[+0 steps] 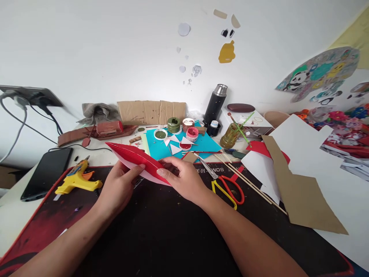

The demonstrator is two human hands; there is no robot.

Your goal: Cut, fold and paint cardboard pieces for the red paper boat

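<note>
A folded piece of red corrugated paper point(150, 164) with a pale pink underside is held up above the dark mat. My left hand point(122, 182) grips its lower left part, thumb on the red ribbed face. On the right end, my right hand point(183, 177) pinches it with the thumb on top and fingers behind. Scissors point(227, 184) with one yellow and one red handle lie on the mat beside my right wrist. A yellow hot glue gun point(77, 181) rests left of my left hand.
Behind the hands, open paint jars point(173, 125) and white paper triangles sit on a blue sheet point(155, 148). A black flask point(215, 105) and a brush jar point(229, 136) stand near the wall. Cut cardboard point(305, 200) and wooden sticks point(253, 187) lie right; a phone point(46, 173) lies left.
</note>
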